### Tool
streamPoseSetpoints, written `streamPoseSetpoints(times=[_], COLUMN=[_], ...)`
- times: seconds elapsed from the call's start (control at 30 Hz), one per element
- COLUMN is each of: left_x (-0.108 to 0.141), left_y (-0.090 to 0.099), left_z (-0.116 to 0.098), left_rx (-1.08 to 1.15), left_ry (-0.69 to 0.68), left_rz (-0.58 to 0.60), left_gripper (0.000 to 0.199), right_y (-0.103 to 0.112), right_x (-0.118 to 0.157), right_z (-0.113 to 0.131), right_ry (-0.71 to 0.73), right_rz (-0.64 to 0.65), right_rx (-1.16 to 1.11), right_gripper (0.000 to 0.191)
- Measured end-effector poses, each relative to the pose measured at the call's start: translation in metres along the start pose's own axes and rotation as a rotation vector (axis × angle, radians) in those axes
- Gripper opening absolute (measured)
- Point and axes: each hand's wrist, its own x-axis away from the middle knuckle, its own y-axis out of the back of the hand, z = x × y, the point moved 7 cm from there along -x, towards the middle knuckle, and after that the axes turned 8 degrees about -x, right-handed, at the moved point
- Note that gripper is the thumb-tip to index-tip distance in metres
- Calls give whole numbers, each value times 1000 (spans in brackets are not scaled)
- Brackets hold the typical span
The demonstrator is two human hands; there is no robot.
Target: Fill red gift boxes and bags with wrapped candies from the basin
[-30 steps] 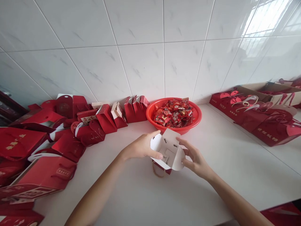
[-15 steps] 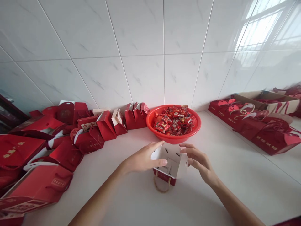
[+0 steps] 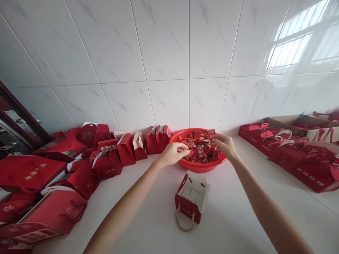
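A red plastic basket (image 3: 202,168) holds a heap of small red wrapped candies (image 3: 201,148). My left hand (image 3: 173,154) is at the basket's left side, thumb and fingers pinched on a wrapped candy that is mostly hidden. At the right side, my right hand (image 3: 224,144) has its fingertips pinched together on a candy at the heap's edge. In front of the basket stands an open red gift box (image 3: 187,209) with a white inside. Its twisted rope handle (image 3: 184,230) hangs down toward me, and neither hand touches the box.
Many red gift boxes (image 3: 59,211) crowd the left of the white counter (image 3: 148,225). Several small ones (image 3: 127,150) line the tiled wall (image 3: 169,102). More red boxes (image 3: 299,165) stand at the right, beside an open carton (image 3: 321,133).
Both hands have left the open gift box and moved forward to the candy basket, where their fingers have closed. The box stays on the counter. The camera view has tilted up slightly.
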Motion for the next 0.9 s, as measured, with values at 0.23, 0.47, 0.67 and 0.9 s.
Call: streamPoseSetpoints(times=[0.23,0.47,0.67,0.9], left_x=[-70,-134,-176,-191], left_y=[-7,-30,-59,-73], left_z=[33,48,51,56], left_rx=[-181,-346,-468,-538], left_ry=[18,19,-48,-53], left_rz=[-23,-6,57,141], left_gripper=[22,31,55,79], right_y=[-18,-18,-19,-21], right_x=[-17,-14,-14,-18], right_z=[-32,-27,-27,-31], right_ry=[-16,-7,8,-24], right_rz=[-59,-48,-43,-8], right_rx=[31,88,94,73], right_gripper=[25,18,18,18])
